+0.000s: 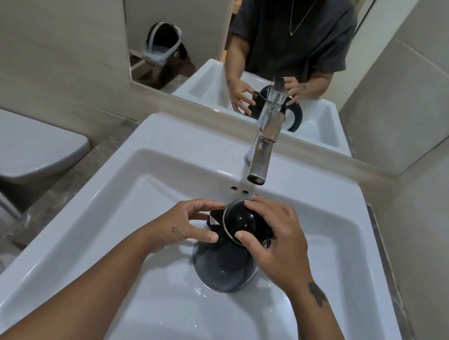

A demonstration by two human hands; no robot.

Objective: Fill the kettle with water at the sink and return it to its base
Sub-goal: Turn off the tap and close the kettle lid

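Observation:
A dark glass kettle (224, 267) with a black lid (240, 219) stands inside the white sink (117, 213), just in front of and below the chrome faucet (259, 160). My left hand (183, 228) grips the kettle's upper body beside the steel spout. My right hand (275, 242) lies over the lid, its fingers curled around the rim; the handle is hidden under it. No water runs from the faucet. The kettle's base is not in view.
A mirror (180, 11) behind the sink reflects the person, the kettle and the faucet. A white toilet tank (19, 146) stands left of the sink. Tiled walls close in on the right and behind. Overflow holes (239, 190) mark the basin's back wall.

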